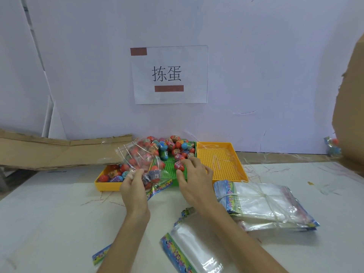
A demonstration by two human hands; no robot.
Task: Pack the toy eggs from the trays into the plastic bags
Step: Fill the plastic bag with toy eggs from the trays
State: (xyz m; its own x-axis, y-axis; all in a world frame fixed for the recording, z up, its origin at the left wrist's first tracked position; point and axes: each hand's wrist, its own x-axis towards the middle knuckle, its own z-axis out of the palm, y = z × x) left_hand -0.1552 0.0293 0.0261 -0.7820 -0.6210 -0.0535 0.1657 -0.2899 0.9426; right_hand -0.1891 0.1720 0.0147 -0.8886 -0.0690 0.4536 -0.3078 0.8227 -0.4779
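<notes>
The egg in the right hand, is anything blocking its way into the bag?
Nothing visible does. The right hand grips an egg over the green tray, and the bag in the left hand sits right beside it.

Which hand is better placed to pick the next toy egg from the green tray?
The right hand. It lies over the green tray with its fingers on a toy egg. The left hand is busy: it grips the plastic bag, which already holds eggs.
</notes>
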